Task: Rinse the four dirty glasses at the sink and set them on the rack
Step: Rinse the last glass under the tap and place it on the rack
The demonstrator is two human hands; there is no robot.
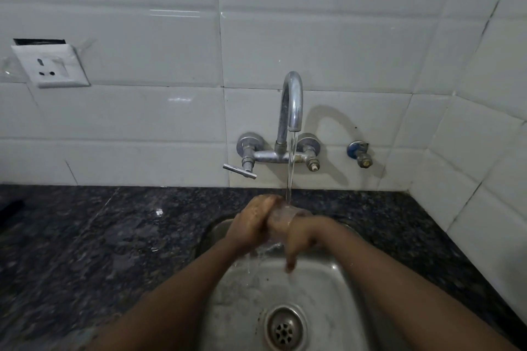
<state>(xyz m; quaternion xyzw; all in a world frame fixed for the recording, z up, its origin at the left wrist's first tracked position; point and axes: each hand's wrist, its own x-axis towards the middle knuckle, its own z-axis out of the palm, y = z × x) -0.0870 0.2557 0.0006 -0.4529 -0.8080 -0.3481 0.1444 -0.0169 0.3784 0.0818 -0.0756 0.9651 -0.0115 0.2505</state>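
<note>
A clear glass (pixel 281 218) sits between both my hands over the steel sink (pixel 336 293), right under the running tap (pixel 292 102). The stream of water lands on the glass and spills down into the basin. My left hand (pixel 252 222) wraps the glass from the left side. My right hand (pixel 303 236) holds it from the right, fingers pointing down. The glass is mostly hidden by my fingers and blurred by water. No other glasses and no rack are in view.
A dark speckled granite counter (pixel 114 236) surrounds the sink. The drain (pixel 285 328) lies at the basin's near end. White tiled walls stand behind and to the right, with a power socket (pixel 51 65) at the left and a small valve (pixel 359 154) right of the tap.
</note>
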